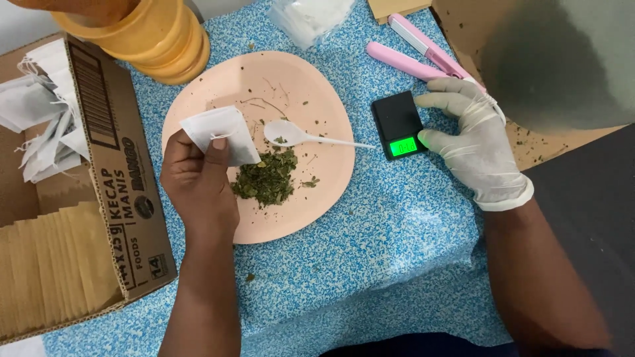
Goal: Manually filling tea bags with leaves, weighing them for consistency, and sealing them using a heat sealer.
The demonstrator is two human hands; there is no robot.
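Pink plate (pixel 311 86): dried leaves (pixel 268 178), spoon (pixel 291 134) | left hand (pixel 198 178) pinches white sachet (pixel 221 132) | gloved right hand (pixel 473 149) fingers scale (pixel 397 123)

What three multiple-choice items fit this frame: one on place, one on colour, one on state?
1. Where does the white spoon lie?
A. On the pink plate
B. In the cardboard box
C. On the scale

2. What colour is the lit display of the small black scale?
A. Red
B. Green
C. Blue

3. What is the left hand doing?
A. Resting flat on the table
B. Gripping the spoon
C. Holding up a small white paper bag

Answers:
1 A: the spoon's bowl sits on the plate just above the pile of dried leaves, and its handle points toward the scale.
2 B: the display glows green beside the gloved right hand, whose fingers touch the scale.
3 C: the thumb and fingers pinch the bag over the plate's left side.
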